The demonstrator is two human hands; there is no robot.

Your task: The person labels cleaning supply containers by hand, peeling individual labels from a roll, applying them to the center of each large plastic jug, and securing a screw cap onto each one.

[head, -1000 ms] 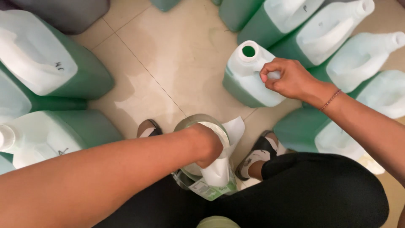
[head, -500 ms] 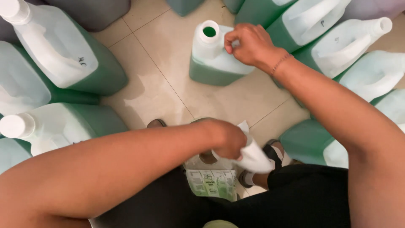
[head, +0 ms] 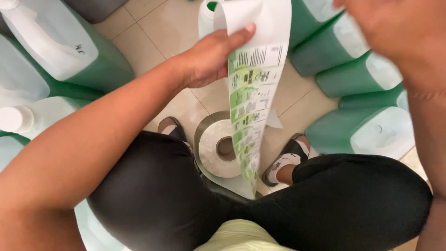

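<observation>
While curled, left hand (head: 211,58) pinches label strip (head: 251,93).

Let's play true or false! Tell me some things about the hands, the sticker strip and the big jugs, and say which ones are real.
1. The left hand holds a long strip of labels. True.
2. The label strip is plain red. False: it is white with green print.
3. A roll with a hollow core sits between the person's feet. True.
4. The jugs around the person hold blue liquid. False: it looks green.
5. The right hand grips the roll. False: it is raised at the upper right, blurred, away from the roll.
</observation>
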